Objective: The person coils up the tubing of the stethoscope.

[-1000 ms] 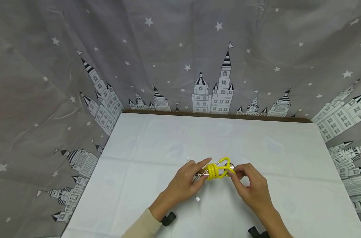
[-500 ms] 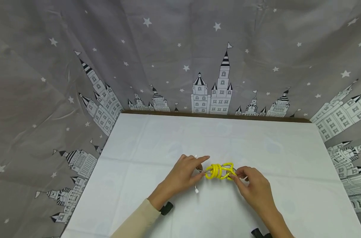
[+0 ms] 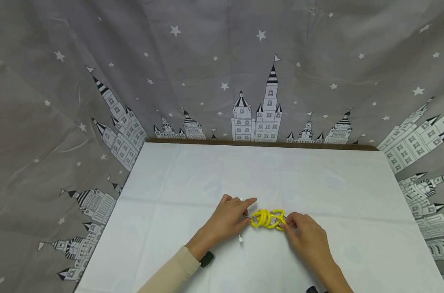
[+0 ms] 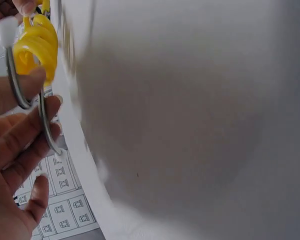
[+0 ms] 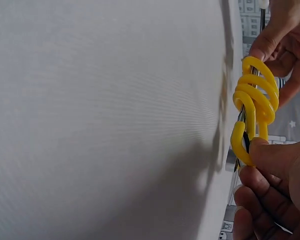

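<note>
Between both hands is a bent metal wire frame with yellow tubing [image 3: 262,218] wound round it in several coils. My left hand [image 3: 225,217] pinches its bare metal end. In the left wrist view, curved metal rods [image 4: 43,117] pass between the thumb and fingers, one ending in a white cap [image 4: 6,31]. At the other end my right hand [image 3: 307,234] pinches the looped tubing. The right wrist view shows the thumb and index finger on the yellow loop [image 5: 236,140], with a dark piece inside it. The fingers hide part of both ends.
A white-covered table [image 3: 192,171] lies beneath the hands, its dark back edge [image 3: 262,144] meeting a grey curtain [image 3: 200,61] printed with castles and stars. A black strap piece [image 3: 207,259] sits at the left wrist.
The wound frame has turned and come slightly lower in the head view, with both hands still holding its ends. The white-capped rod end below the left hand has shifted slightly up and left.
</note>
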The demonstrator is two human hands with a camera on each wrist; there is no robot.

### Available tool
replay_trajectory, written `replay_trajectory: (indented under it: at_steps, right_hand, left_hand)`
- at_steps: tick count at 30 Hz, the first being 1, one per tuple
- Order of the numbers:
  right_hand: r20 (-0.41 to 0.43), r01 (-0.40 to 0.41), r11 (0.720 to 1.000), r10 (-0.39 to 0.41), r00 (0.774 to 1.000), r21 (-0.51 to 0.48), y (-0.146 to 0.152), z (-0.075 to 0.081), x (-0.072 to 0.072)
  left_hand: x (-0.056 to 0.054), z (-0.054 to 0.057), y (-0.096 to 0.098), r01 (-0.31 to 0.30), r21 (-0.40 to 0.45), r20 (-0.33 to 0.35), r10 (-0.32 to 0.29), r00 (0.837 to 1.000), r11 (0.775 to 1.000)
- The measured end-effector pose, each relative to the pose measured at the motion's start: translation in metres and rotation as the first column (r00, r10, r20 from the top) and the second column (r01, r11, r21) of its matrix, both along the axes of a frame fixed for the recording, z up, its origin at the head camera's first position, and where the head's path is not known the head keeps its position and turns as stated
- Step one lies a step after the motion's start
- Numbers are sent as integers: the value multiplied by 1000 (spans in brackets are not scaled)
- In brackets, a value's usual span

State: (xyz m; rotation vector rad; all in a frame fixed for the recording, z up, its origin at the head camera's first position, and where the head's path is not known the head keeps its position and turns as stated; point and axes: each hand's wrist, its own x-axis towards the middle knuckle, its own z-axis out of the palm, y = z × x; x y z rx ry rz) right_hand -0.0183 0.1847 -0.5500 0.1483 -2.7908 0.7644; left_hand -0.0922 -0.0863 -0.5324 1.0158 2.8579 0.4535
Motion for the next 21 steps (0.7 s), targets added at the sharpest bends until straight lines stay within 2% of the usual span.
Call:
replay_trajectory:
  at_steps: [5,11,16,21]
  right_hand:
    - [32,8,1000,-8,999,1,-1,-5,2]
    - [51,17,1000,-17,999,-5,-2,-6,1]
    - [52,24,1000,-24,998,-1,-1,-7,3]
    - [34,9,1000,-9,999,0,2,-4,6]
  left_hand:
    - [2,-4,3,-17,-43,-27,16,1000,999]
    - [2,-6,5,-23,-29,-49,22,999,999]
    - [3,-5,6,-33,-19,-31,32,999,999]
    - [4,-3,1,-64,19,18,64,998,998]
